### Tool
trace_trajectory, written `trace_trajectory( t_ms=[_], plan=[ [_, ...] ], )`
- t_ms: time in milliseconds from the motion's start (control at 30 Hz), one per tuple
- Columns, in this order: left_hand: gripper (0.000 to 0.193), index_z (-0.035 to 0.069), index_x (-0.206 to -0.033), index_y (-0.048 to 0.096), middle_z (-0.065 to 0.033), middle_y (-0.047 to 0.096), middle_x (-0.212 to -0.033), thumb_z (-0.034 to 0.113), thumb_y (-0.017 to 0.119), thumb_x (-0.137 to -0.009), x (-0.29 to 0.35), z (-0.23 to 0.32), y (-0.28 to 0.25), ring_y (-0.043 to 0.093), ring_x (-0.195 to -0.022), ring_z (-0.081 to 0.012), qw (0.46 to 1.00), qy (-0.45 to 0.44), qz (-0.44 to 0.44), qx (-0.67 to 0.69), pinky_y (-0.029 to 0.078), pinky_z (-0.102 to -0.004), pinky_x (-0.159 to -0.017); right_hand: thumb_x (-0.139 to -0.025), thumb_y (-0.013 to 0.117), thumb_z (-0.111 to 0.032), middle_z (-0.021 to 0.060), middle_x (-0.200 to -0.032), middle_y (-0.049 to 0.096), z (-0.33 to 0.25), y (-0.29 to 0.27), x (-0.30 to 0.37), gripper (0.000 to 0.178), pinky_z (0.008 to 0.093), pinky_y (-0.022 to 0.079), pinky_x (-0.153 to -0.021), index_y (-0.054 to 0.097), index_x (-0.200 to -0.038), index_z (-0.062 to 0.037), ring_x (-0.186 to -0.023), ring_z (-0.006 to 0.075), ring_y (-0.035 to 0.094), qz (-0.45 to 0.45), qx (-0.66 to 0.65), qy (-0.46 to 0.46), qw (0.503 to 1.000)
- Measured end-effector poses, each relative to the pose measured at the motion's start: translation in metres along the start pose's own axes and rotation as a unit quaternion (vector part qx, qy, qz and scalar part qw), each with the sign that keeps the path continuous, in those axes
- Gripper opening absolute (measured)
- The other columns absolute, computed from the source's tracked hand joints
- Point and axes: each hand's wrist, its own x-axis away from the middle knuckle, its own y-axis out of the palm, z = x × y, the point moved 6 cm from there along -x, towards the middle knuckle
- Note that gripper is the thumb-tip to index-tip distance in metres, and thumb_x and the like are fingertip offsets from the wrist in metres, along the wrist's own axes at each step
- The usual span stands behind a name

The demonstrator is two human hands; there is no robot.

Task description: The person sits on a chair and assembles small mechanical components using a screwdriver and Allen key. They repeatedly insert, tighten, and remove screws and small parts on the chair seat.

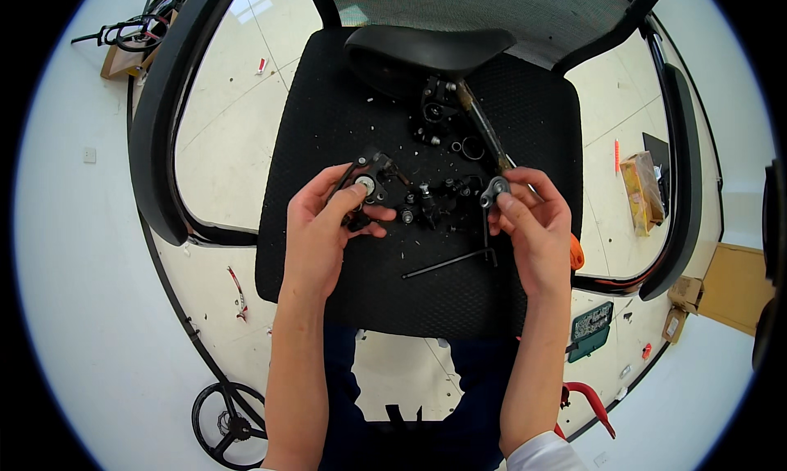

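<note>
Pinching black mechanism (378, 164) in left fingers (348, 199), fitting (498, 186) in right fingers (516, 213).

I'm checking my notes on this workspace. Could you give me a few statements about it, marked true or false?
1. The left hand holds a black mechanical part. True.
2. The right hand is empty. False: it holds a small grey part.
3. A saddle lies on the chair seat. True.
4. The black wheel is on the chair seat. False: it is off the chair, at the picture's lower left.
5. An L-shaped hex key lies on the chair seat. True.
</note>
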Motion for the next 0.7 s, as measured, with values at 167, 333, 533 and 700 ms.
trace_trajectory(
  t_ms=[167,333,533,700],
  plan=[
    [0.03,-0.006,-0.118,0.059,-0.0141,0.068,-0.101,0.011,0.055,-0.094,0.001,0.001,0.005,0.069,-0.09,-0.0241,0.995,-0.023,-0.055,0.086,0.059,-0.037,-0.07,-0.078,0.072,-0.002,0.0029,-0.082,0.067,0.003,0.024,0.008,0.019,0.0203,0.047,-0.062,0.067,-0.097,-0.0021,-0.07,0.0077,0.061,-0.067,0.259,-0.034,0.963],
    [0.027,-0.007,-0.118,0.061,-0.0147,0.068,-0.105,0.008,0.056,-0.096,-0.001,-0.005,0.004,0.069,-0.091,-0.0191,0.998,0.009,-0.057,0.032,0.061,-0.0355,-0.08,-0.078,0.071,-0.001,0.0035,-0.082,0.068,-0.003,0.028,0.007,0.014,0.0205,0.047,-0.061,0.068,-0.091,-0.0011,-0.068,0.0084,0.061,0.007,0.302,-0.113,0.947],
    [0.026,-0.006,-0.117,0.063,-0.0127,0.069,-0.105,0.004,0.062,-0.092,0.0,-0.013,0.009,0.066,-0.093,-0.0146,0.997,0.054,-0.022,-0.05,0.054,-0.0268,-0.084,-0.077,0.074,0.003,0.0069,-0.087,0.067,0.006,0.059,0.012,0.024,0.0203,0.051,-0.066,0.068,-0.1,0.0003,-0.075,0.0091,0.064,-0.042,0.154,-0.079,0.984],
    [0.027,-0.005,-0.117,0.064,-0.008,0.068,-0.103,-0.002,0.062,-0.09,0.004,-0.003,0.025,0.062,-0.089,-0.0083,0.988,0.13,-0.05,-0.072,0.05,-0.0212,-0.079,-0.074,0.076,0.002,0.008,-0.087,0.067,0.001,0.069,0.012,0.024,0.0222,0.053,-0.064,0.068,-0.097,0.0004,-0.073,0.0118,0.065,-0.001,0.241,-0.184,0.953]
  ],
)
